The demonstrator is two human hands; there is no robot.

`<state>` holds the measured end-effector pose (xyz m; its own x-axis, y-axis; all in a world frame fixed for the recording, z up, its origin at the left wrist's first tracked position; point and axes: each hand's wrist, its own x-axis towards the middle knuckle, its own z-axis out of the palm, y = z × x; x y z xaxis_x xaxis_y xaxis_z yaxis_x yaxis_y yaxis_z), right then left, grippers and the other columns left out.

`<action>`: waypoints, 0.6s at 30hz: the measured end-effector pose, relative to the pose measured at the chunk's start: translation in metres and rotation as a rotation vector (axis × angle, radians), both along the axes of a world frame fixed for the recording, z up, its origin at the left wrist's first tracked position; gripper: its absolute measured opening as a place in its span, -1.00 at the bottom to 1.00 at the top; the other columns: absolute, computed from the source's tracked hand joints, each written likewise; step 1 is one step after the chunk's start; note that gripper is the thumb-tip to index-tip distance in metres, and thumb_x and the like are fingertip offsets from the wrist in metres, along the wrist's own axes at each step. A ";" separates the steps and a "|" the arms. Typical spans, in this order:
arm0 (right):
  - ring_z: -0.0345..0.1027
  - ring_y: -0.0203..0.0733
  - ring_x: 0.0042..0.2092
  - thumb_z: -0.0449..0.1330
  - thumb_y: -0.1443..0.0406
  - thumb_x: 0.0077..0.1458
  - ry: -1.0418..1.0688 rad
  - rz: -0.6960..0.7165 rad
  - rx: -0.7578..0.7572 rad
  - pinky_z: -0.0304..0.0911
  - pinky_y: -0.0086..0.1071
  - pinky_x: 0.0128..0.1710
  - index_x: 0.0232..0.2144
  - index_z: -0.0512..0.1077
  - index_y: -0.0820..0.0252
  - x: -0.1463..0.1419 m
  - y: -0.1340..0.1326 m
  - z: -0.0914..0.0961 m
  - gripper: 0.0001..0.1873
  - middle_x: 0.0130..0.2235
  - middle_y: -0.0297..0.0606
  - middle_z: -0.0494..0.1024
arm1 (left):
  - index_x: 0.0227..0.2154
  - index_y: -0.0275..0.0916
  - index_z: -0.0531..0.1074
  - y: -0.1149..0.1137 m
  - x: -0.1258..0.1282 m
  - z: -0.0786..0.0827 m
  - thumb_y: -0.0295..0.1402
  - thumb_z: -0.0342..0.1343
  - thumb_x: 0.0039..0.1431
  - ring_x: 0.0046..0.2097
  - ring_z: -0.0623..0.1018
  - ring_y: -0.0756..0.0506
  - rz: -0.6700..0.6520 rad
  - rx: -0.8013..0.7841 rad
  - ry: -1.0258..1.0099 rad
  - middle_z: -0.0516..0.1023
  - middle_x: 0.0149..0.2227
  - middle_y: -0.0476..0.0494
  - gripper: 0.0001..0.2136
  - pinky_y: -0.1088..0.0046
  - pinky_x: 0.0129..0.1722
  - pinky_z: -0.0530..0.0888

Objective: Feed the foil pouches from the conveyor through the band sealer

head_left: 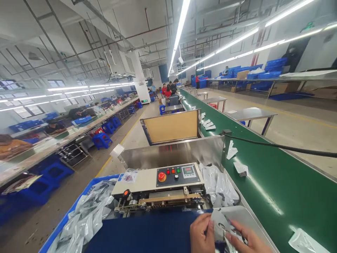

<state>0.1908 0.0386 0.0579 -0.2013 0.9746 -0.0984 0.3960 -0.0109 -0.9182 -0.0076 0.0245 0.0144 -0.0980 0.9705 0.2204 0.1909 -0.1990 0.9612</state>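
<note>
- Left hand (202, 233) and right hand (249, 242), bottom right of frame, each pinch the plastic pouch (219, 225) flat, its edge facing the sealing machine (160, 186).
- Loose pouches (86, 218) fill the blue bin (68, 214) at lower left, within reach.

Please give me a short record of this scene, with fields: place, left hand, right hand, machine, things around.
place: factory hall with long work lines
left hand: grips one edge of a small plastic bag
right hand: holds the same bag from the other side
machine: sealing machine just beyond the hands, with red button and small display
left of machine: blue crate full of bags
right of machine: green conveyor belt carrying a few bags, black cable across it
background: seated people, too far away to describe
</note>
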 end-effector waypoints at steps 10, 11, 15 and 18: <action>0.61 0.19 -0.07 0.33 -0.22 0.04 -0.101 0.024 -0.118 0.49 -0.15 0.01 -0.22 0.76 0.11 0.029 0.007 0.009 -0.42 -0.17 -0.13 0.76 | -0.44 -0.28 0.62 -0.011 0.017 -0.014 0.17 0.02 0.47 -0.34 0.43 -0.11 0.016 -0.192 -0.122 0.56 -0.42 -0.16 -0.37 0.43 -0.29 0.38; 0.60 0.12 -0.16 0.34 -0.20 0.04 -0.103 0.043 -0.124 0.48 -0.20 -0.09 -0.26 0.75 0.11 0.029 0.010 0.007 -0.44 -0.26 -0.17 0.74 | -0.44 -0.28 0.63 -0.010 0.023 -0.016 0.14 0.04 0.47 -0.33 0.45 -0.11 -0.003 -0.188 -0.133 0.57 -0.40 -0.16 -0.40 0.44 -0.28 0.39; 0.19 -0.25 -0.53 0.37 -0.20 -0.02 -0.063 0.013 -0.287 0.11 -0.37 -0.49 -0.44 0.63 0.14 0.036 0.035 -0.007 -0.47 -0.59 -0.38 0.42 | -0.62 -0.24 0.49 0.008 0.040 -0.025 0.11 0.16 0.35 -0.44 0.32 -0.05 0.085 -0.291 -0.169 0.38 -0.57 -0.02 -0.43 0.47 -0.39 0.29; 0.07 -0.31 -0.54 0.48 -0.14 -0.20 -0.035 -0.105 -0.467 -0.04 -0.40 -0.52 -0.50 0.56 0.15 0.040 0.067 -0.016 -0.49 -0.61 -0.43 0.33 | -0.75 -0.17 0.23 0.029 0.046 -0.036 0.15 0.24 0.20 -0.52 0.12 0.01 0.273 -0.473 -0.263 0.08 -0.68 0.09 -0.38 0.48 -0.50 0.12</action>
<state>0.2311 0.1056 0.0422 -0.0928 0.8394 -0.5355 0.4012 -0.4607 -0.7917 0.0387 0.0539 -0.0212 -0.3495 0.8895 -0.2943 -0.0807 0.2844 0.9553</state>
